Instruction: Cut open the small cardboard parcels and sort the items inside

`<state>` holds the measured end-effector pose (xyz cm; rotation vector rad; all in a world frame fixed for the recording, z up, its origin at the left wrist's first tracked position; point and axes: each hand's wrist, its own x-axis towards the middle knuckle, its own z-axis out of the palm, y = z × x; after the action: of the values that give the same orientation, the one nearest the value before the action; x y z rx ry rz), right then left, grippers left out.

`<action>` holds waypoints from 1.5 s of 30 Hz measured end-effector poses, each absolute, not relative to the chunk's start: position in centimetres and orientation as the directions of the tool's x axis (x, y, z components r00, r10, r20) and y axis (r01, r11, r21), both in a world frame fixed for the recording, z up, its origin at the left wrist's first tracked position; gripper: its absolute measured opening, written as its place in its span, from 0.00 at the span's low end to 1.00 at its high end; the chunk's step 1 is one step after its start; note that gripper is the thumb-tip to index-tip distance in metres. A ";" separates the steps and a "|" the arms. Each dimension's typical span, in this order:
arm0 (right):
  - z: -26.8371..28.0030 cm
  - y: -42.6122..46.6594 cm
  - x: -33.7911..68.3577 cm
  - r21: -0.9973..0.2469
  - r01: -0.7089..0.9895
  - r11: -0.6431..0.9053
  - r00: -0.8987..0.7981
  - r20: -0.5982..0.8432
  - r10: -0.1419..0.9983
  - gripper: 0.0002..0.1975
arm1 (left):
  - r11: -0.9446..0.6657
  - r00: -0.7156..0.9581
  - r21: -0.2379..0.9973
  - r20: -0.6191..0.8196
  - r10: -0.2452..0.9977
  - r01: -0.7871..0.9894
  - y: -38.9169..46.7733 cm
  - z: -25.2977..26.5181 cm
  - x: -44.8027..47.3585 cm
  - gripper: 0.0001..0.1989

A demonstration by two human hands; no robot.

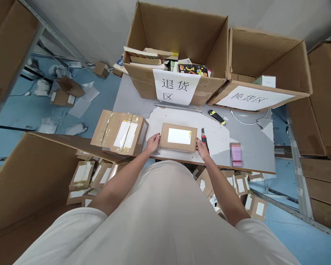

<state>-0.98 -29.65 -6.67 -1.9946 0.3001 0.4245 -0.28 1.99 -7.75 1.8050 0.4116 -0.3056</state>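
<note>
A small brown cardboard box (pixel 165 143) with a white label on top lies on the pale sheet at the table's front. My left hand (pixel 153 142) grips its left end, and my right hand (pixel 201 148) grips its right end; the fingertips are partly hidden by the box. Just beside my right hand lies a red and black utility knife (pixel 204 137). Farther back is a black and yellow cutter (pixel 216 117). To the left of my left hand stand taped, labelled cardboard boxes (pixel 113 127) in a row, close together.
Behind, a large open carton (pixel 143 86) holds books (pixel 192 69); another open carton (pixel 281 75) stands to its right. A blurred pink item (pixel 236 154) lies on the grey table (pixel 253 147). Labelled parcels (pixel 82 171) fill a big carton (pixel 30 176) at lower left; more parcels lie under the table.
</note>
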 end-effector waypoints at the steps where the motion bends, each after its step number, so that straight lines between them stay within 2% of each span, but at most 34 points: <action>1: -6.9 -29.9 -1.5 -0.810 -0.411 -0.419 0.900 -0.433 -0.047 0.31 | -0.220 0.896 0.869 -0.428 0.113 0.443 2.3 -8.1 -0.8 0.25; 3: -7.1 -30.4 -2.6 -0.804 -0.423 -0.419 0.898 -0.435 -0.070 0.31 | -0.194 0.889 0.867 -0.450 0.091 0.458 2.8 -8.6 -1.9 0.28; 8: -7.3 -30.1 -4.3 -0.813 -0.357 -0.461 0.909 -0.417 0.032 0.37 | -0.124 0.893 0.888 -0.450 -0.024 0.444 3.0 -9.3 -3.8 0.37; 12: -7.0 -28.8 -4.5 -0.819 -0.383 -0.427 0.894 -0.446 0.053 0.37 | -0.065 0.905 0.907 -0.420 -0.071 0.416 2.0 -9.3 -3.8 0.37; 17: -5.2 -28.6 -4.6 -0.829 -0.350 -0.436 0.906 -0.417 0.066 0.31 | -0.192 0.923 0.908 -0.384 -0.017 0.374 2.1 -6.5 -3.6 0.29; 20: -3.1 -29.0 -4.0 -0.804 -0.252 -0.539 0.940 -0.336 0.062 0.25 | -0.317 0.958 0.907 -0.288 0.019 0.279 2.3 -3.8 -3.0 0.23; 22: -1.9 -29.1 -3.0 -0.744 -0.195 -0.639 0.953 -0.298 0.057 0.25 | -0.426 0.968 0.871 -0.243 0.060 0.245 2.1 -2.3 -2.2 0.21; 26: -0.9 -28.5 -0.4 -0.633 -0.168 -0.756 0.950 -0.308 0.047 0.29 | -0.551 0.959 0.784 -0.238 0.157 0.285 1.1 -1.3 -0.3 0.21; 28: -1.0 -28.2 0.4 -0.634 -0.187 -0.750 0.948 -0.318 0.033 0.30 | -0.558 0.957 0.778 -0.238 0.165 0.289 0.6 -1.3 0.3 0.22; 32: -1.8 -28.7 0.5 -0.687 -0.254 -0.681 0.922 -0.384 0.044 0.29 | -0.611 0.963 0.749 -0.249 0.101 0.258 0.0 -1.4 -0.1 0.24; 33: -2.1 -29.2 0.2 -0.690 -0.279 -0.668 0.918 -0.396 0.026 0.28 | -0.630 0.966 0.734 -0.235 0.112 0.252 -0.2 -1.5 -0.4 0.29; 35: -2.8 -30.4 -0.4 -0.650 -0.338 -0.681 0.917 -0.389 -0.083 0.26 | -0.672 0.972 0.705 -0.133 0.192 0.229 -0.7 -1.6 -1.1 0.38; 36: -3.2 -31.0 -0.7 -0.616 -0.372 -0.694 0.914 -0.373 -0.159 0.24 | -0.696 0.972 0.689 -0.052 0.230 0.201 -1.0 -1.7 -1.4 0.40; 37: -3.6 -31.6 -0.9 -0.572 -0.406 -0.712 0.906 -0.356 -0.230 0.22 | -0.727 0.973 0.670 0.029 0.230 0.151 -1.4 -1.8 -1.7 0.36; 38: -4.1 -32.1 -1.0 -0.522 -0.431 -0.736 0.896 -0.348 -0.278 0.20 | -0.757 0.979 0.650 0.095 0.179 0.076 -1.8 -1.9 -1.9 0.30; 40: -5.1 -32.8 -1.1 -0.423 -0.448 -0.788 0.877 -0.378 -0.295 0.23 | -0.778 0.988 0.617 0.154 -0.026 -0.117 -2.5 -2.1 -2.3 0.12; 41: -5.5 -33.0 -1.0 -0.377 -0.445 -0.812 0.869 -0.403 -0.289 0.24 | -0.766 0.978 0.609 0.161 -0.133 -0.204 -2.9 -2.2 -2.4 0.10; 42: -5.9 -33.1 -0.8 -0.341 -0.437 -0.832 0.862 -0.425 -0.278 0.24 | -0.750 0.963 0.604 0.165 -0.213 -0.270 -3.2 -2.3 -2.6 0.12; 45: -6.4 -33.4 -0.1 -0.339 -0.409 -0.847 0.861 -0.451 -0.235 0.23 | -0.726 0.938 0.595 0.194 -0.287 -0.345 -3.5 -2.6 -3.2 0.16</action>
<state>-0.10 -33.43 -6.43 -2.6035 0.4746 0.5557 -3.19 -3.55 -2.62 2.4282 -0.4459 0.1160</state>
